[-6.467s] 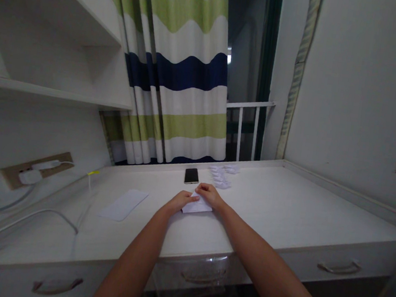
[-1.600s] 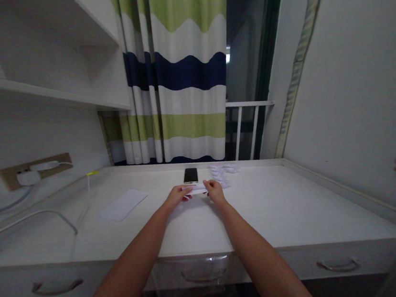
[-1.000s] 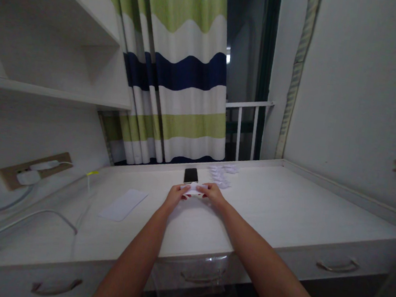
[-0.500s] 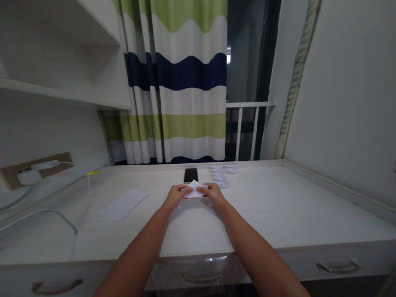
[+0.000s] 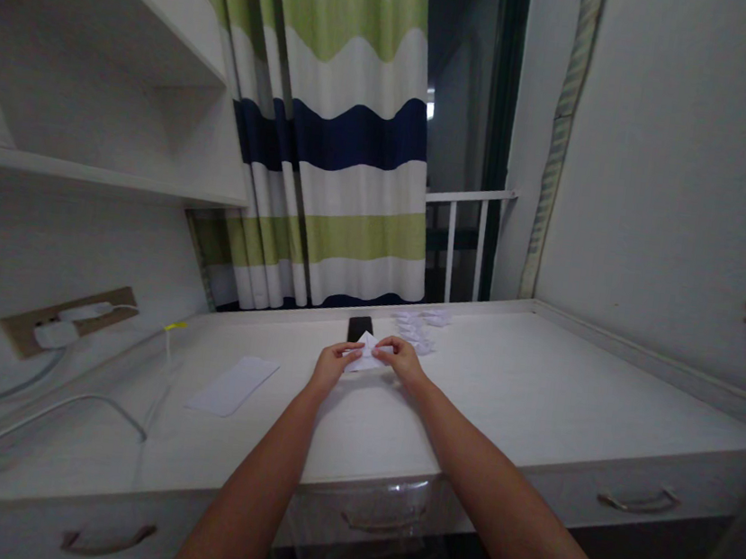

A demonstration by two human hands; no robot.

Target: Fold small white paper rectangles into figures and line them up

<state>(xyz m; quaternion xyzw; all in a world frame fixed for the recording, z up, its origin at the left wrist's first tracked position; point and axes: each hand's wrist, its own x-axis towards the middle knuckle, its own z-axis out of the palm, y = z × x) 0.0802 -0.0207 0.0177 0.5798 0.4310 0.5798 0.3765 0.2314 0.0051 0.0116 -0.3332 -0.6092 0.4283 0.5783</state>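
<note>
At twelve o'clock on the white desk (image 5: 534, 408), the left hand (image 5: 333, 368) and right hand (image 5: 405, 361) pinch a folded paper (image 5: 367, 355) between closed fingertips from both sides, seemingly to keep it taut, though dimness blurs the grip; a smartphone (image 5: 360, 327) lies just behind.

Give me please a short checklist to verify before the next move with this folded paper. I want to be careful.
Left hand grips the folded white paper: ok.
Right hand grips the same paper: ok.
Creases of the paper are sharp: cannot tell, too small in this view.
Paper is apart from the smartphone: cannot tell, it overlaps the phone in this view.
Small folded paper pieces lie grouped beyond the right hand: ok.
Loose sheet of paper lies flat on the white desk, away from both hands: ok.
</note>
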